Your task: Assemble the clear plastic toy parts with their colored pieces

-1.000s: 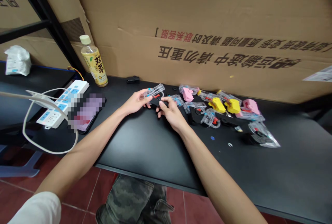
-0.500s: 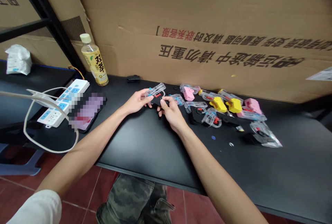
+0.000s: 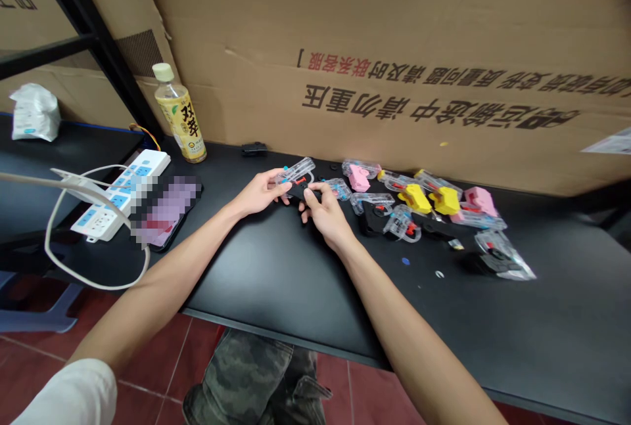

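Two bare forearms [image 3: 394, 320] reach up past camouflage trousers [image 3: 246, 372] and over the black table [image 3: 276, 280]. Farther in, I see the left hand [image 3: 259, 194] with its fingers narrowed around a clear plastic piece [image 3: 299, 167], held above the tabletop. Against it, the right hand [image 3: 329, 216] pinches a black part [image 3: 296, 192]; I cannot tell whether the two are joined. Over the last second my view has shifted slightly, but both grips look the same, so I judge this to be careful finger work without visible progress. To the right of the hands lie a yellow piece [image 3: 415, 199] and, a little farther back, a pink piece [image 3: 359, 177]. Behind everything, I see a cardboard panel [image 3: 246, 18].
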The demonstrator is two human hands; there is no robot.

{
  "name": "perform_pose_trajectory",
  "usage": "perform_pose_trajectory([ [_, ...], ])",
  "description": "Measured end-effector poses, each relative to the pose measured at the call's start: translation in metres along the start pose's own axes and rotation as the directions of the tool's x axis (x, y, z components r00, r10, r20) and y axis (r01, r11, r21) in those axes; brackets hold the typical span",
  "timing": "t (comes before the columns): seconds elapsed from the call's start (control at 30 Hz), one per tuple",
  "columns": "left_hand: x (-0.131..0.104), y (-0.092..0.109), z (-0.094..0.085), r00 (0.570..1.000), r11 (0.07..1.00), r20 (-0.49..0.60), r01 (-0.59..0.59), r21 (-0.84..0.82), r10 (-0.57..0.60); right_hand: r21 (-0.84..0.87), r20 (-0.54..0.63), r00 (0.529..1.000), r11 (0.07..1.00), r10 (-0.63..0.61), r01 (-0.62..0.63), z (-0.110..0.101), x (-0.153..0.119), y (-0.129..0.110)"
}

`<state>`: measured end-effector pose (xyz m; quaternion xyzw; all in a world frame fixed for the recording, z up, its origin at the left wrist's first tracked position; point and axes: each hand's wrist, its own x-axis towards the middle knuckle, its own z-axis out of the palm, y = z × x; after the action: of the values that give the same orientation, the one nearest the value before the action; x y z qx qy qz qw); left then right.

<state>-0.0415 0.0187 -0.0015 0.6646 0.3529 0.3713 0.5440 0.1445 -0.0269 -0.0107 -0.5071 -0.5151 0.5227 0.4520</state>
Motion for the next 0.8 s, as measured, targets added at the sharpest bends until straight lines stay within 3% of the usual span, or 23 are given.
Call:
perform_pose_trajectory([
  [0.2, 0.0, 0.001, 0.0, 1.0, 1.0, 0.01, 0.011, -0.007, -0.01, 0.023, -0.053, 0.993, 0.994, -0.11, 0.111, 0.001, 0.003, 0.004],
  [0.5, -0.001, 0.003, 0.002, 1.0, 0.998, 0.002, 0.021, -0.056, -0.021, 0.008, -0.064, 0.986, 0.988, -0.154, 0.155, 0.003, 0.003, 0.005],
  [0.67, 0.001, 0.001, -0.001, 0.998, 0.992, -0.054, 0.03, -0.124, -0.037, 0.03, -0.022, 0.989, 0.989, -0.146, 0.147, 0.0, 0.001, -0.003],
  [0.8, 0.004, -0.002, -0.004, 0.99, 0.973, -0.134, 0.006, -0.232, -0.038, 0.033, -0.056, 0.989, 0.99, -0.134, 0.135, -0.008, 0.003, -0.01],
])
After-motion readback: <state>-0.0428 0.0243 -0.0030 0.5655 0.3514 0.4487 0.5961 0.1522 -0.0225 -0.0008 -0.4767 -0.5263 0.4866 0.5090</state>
